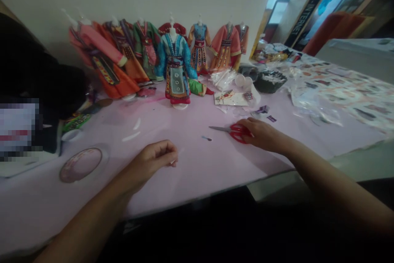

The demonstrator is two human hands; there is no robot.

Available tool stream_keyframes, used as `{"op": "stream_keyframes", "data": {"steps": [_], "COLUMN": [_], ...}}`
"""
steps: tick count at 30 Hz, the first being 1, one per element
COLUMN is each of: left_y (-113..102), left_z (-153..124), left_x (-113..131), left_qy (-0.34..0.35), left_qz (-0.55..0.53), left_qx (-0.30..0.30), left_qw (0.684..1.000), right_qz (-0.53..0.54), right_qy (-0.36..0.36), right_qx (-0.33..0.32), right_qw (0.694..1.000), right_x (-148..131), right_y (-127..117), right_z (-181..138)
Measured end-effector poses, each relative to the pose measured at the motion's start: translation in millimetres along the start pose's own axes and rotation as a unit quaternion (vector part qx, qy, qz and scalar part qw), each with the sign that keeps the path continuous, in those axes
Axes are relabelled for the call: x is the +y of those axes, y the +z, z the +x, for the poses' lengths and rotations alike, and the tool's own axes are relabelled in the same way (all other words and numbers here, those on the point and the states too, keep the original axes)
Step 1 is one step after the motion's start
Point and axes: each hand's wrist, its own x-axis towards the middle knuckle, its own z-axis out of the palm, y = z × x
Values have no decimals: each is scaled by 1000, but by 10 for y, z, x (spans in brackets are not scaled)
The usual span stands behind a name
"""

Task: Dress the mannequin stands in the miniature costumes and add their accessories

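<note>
- Scissors [230,130]: in the head view they are at the table [191,181], blades pointing leftward; the right hand [261,131] grasps their red handles.
- The left hand [156,156] is half curled; whether it pinches something, one cannot tell.
- A small scrap [207,138] lies between the hands.
- The step seems to be handling the scissors; any cutting would call for fingers well inside the handles.
</note>
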Motion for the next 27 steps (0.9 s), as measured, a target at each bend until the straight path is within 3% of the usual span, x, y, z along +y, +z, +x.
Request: {"op": "stream_keyframes", "data": {"steps": [3, 8, 16, 23, 27], "left_y": [7, 22, 39, 27, 34], "left_z": [-14, -11, -46, -83, -93], "left_x": [17, 21, 73, 116, 113], "left_qy": [-4, -7, 9, 37, 43], "left_qz": [-31, -94, -143, -171, -167], "left_qx": [10, 31, 65, 94, 87], "left_qw": [999, 995, 988, 980, 981], "right_qz": [46, 230, 413, 428, 461], "right_qy": [12, -20, -98, -59, -56], "right_qx": [10, 56, -55, -133, -137], "right_qw": [999, 971, 904, 892, 875], "right_x": [-40, -322, -999, -1245, -1317], "right_y": [-20, -81, -21, 160, 189], "right_z": [26, -12, 26, 65, 62]}}
